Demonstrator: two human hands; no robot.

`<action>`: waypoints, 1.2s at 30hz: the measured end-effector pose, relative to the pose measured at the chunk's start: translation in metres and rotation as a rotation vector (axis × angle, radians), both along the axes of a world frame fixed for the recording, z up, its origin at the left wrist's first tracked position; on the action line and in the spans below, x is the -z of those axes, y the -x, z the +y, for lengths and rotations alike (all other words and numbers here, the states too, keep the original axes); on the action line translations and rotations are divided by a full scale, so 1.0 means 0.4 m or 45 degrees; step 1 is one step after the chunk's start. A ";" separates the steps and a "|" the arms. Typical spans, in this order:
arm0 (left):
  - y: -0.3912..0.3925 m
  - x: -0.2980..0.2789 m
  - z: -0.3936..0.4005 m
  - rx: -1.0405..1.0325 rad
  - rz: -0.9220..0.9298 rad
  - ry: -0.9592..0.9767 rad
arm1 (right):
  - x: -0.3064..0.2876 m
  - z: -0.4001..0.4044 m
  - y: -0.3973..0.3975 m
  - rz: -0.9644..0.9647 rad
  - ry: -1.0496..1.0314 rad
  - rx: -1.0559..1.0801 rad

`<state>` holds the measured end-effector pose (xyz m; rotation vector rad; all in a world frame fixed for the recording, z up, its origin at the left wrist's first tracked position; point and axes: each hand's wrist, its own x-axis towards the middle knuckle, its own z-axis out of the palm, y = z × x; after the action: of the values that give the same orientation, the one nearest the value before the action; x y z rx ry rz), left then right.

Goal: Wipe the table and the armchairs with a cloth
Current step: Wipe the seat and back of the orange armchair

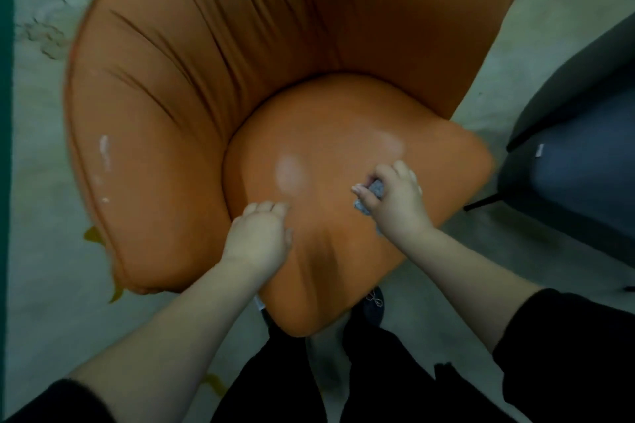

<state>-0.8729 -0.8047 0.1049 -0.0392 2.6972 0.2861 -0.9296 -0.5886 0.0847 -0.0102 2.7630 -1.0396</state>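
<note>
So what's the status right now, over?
Right hand grips grey cloth on orange armchair seat. Left hand rests on seat, fingers curled, empty. Nothing in the way.

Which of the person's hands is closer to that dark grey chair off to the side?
The right hand, gripping the grey cloth on the orange armchair seat's right part, beside the dark grey chair. The left hand rests mid-seat, farther away.

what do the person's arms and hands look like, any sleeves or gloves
Both hands are bare: the left hand and right hand wear no gloves. No rings or watch show. Black sleeves are pushed up, leaving both forearms uncovered.
</note>
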 end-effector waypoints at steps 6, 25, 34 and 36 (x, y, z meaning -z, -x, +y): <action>0.011 -0.167 -0.054 0.060 0.134 0.110 | -0.158 -0.019 -0.009 0.100 0.104 0.065; 0.128 -0.265 -0.451 0.634 0.205 0.086 | -0.189 -0.437 -0.111 0.092 0.195 0.707; 0.174 -0.290 -0.575 0.809 0.265 0.005 | -0.227 -0.554 -0.181 0.155 0.202 0.878; 0.178 -0.297 -0.591 0.786 0.292 -0.019 | -0.238 -0.570 -0.185 0.168 0.234 0.897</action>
<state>-0.9439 -1.0409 0.2236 0.8583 2.7614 0.1221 -0.8555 -0.8166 0.1801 0.9570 2.8221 -1.4799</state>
